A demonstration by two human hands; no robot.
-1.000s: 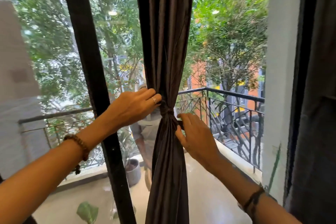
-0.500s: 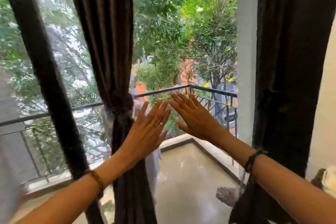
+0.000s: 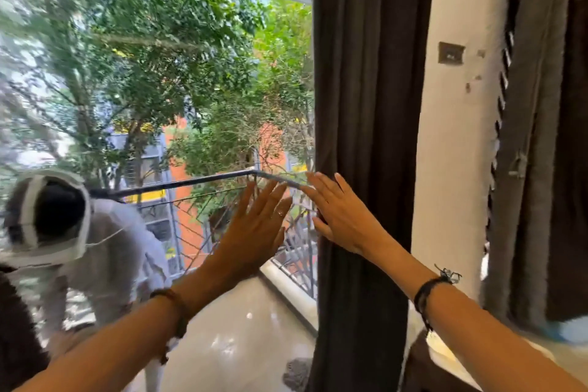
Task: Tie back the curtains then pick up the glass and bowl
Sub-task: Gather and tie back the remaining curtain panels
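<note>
Both hands raised before window glass, fingers straight, holding nothing. Left hand (image 3: 254,229) flat, ring on one finger, beaded bracelet (image 3: 176,305) at wrist. Right hand (image 3: 337,216) open, thumb at left edge of dark curtain (image 3: 369,137), which hangs straight beside white wall (image 3: 451,169). Cord bracelet (image 3: 429,293) on right wrist. Balcony railing (image 3: 191,183) beyond glass. No legible writing. Glass and bowl not identifiable.

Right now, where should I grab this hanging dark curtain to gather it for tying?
Judging by its loose vertical folds, grip the curtain about mid-height, coming from its window-side edge where the right hand already is, and sweep the folds toward the wall.
</note>
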